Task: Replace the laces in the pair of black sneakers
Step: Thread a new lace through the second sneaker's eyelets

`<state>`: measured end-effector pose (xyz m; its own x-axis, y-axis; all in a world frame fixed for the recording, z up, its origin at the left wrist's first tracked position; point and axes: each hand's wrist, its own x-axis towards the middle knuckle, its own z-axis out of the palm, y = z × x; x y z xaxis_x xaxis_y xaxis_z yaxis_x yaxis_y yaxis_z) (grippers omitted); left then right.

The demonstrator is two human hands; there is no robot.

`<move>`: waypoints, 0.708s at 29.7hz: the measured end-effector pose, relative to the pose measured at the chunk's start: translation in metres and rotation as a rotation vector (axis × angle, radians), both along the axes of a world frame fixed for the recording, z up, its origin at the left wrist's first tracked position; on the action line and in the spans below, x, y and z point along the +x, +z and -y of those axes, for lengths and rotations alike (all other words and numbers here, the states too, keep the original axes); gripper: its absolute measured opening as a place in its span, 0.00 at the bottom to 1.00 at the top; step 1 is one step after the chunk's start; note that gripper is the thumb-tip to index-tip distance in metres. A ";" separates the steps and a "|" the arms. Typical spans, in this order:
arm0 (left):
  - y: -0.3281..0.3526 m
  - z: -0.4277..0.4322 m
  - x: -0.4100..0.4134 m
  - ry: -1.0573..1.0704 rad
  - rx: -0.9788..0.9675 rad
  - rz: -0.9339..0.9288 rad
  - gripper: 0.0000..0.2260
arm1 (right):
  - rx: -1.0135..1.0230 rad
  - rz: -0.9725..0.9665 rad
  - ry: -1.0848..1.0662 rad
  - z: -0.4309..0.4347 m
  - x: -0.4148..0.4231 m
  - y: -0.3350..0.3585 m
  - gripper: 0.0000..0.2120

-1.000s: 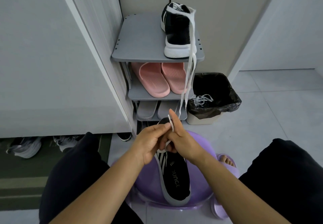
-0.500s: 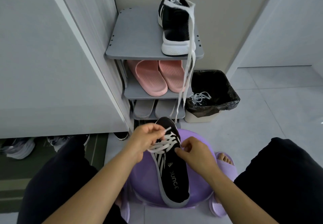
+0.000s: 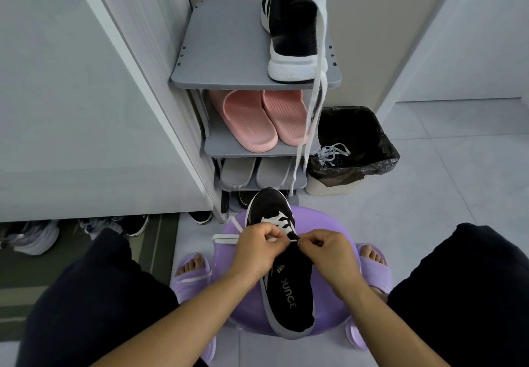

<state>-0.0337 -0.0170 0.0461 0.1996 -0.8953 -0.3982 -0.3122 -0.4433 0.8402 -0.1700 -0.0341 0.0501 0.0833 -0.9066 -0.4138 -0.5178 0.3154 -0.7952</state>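
One black sneaker (image 3: 289, 289) lies toe-away on a purple stool (image 3: 332, 309) between my knees. A white lace (image 3: 279, 222) crosses its upper eyelets. My left hand (image 3: 257, 249) pinches the lace at the shoe's left side. My right hand (image 3: 332, 252) pinches the lace end just right of it, the fingertips almost touching. A loose end of the lace (image 3: 224, 239) trails left over the stool. The second black sneaker (image 3: 294, 28) stands on the top shelf of a grey rack (image 3: 223, 60), with another white lace (image 3: 315, 103) draped over it and hanging down.
Pink slippers (image 3: 257, 120) and grey slippers (image 3: 252, 175) fill the lower shelves. A bin with a black liner (image 3: 352, 149) stands right of the rack, a tangle of old laces (image 3: 333, 153) on its rim. More shoes (image 3: 31, 236) lie under the white cabinet at left.
Both hands dropped from a raised position in front of the shoe to its eyelets, then drew close together over the tongue. The lace now lies crossed over the upper.
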 end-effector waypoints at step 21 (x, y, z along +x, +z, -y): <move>-0.004 0.007 -0.014 -0.091 -0.021 0.119 0.09 | -0.165 -0.127 0.048 -0.012 -0.005 -0.002 0.06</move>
